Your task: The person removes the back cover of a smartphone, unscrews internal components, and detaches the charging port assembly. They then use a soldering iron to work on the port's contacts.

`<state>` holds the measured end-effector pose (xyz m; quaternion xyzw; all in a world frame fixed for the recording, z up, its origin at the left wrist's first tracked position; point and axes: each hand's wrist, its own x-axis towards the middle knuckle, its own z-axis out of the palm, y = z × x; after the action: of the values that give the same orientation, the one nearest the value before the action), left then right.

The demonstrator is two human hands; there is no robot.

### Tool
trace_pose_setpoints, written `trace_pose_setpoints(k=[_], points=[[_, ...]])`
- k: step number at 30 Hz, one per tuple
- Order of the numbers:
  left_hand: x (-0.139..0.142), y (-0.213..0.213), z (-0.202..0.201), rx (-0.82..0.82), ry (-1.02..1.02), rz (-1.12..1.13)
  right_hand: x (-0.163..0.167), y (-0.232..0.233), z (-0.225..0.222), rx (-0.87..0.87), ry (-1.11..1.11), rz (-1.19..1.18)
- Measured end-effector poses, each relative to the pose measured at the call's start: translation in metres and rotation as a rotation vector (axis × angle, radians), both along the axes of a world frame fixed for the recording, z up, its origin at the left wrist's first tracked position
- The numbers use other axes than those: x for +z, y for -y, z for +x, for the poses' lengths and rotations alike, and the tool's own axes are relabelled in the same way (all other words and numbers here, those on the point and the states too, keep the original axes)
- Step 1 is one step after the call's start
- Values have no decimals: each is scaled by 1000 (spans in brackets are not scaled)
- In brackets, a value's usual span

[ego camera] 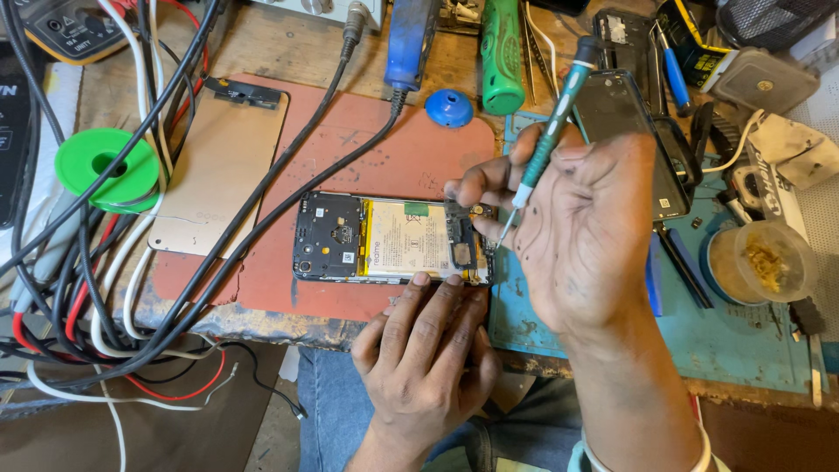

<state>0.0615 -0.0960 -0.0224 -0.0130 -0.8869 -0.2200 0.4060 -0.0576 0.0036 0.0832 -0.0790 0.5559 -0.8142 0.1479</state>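
An opened phone (367, 238) lies back-up on a worn red mat (384, 153), its yellowish battery and black circuit boards exposed. My left hand (424, 350) presses its fingertips on the phone's near edge, holding it steady. My right hand (581, 232) grips a teal-handled screwdriver (549, 140), with the tip down at the phone's right end near a small black board. A gold back cover (218, 175) lies to the left on the mat.
A bundle of black, red and white cables (96, 297) crosses the left side, beside a green solder spool (105, 168). A second dark phone (642, 140), a blue cap (449, 107), a green tool (502, 52) and a small plastic cup (765, 262) sit behind and to the right on a teal mat (725, 341).
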Motion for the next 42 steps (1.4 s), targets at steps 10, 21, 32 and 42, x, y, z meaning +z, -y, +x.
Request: trace_pose_setpoints(k=[10,21,32,42], points=[[-2,-2,-1,17,-3,-9,3,-18,-14,-76,116,-26],[-2,-2,-1,23,-12,-7,-19,-38,-19,-50,34,-94],[-2,-1,-1,12,-5,-17,-36,-5,45,-417,-560,1046],[-2,1,-1,-12,-18,-16,-35,12,46,-490,-507,1213]])
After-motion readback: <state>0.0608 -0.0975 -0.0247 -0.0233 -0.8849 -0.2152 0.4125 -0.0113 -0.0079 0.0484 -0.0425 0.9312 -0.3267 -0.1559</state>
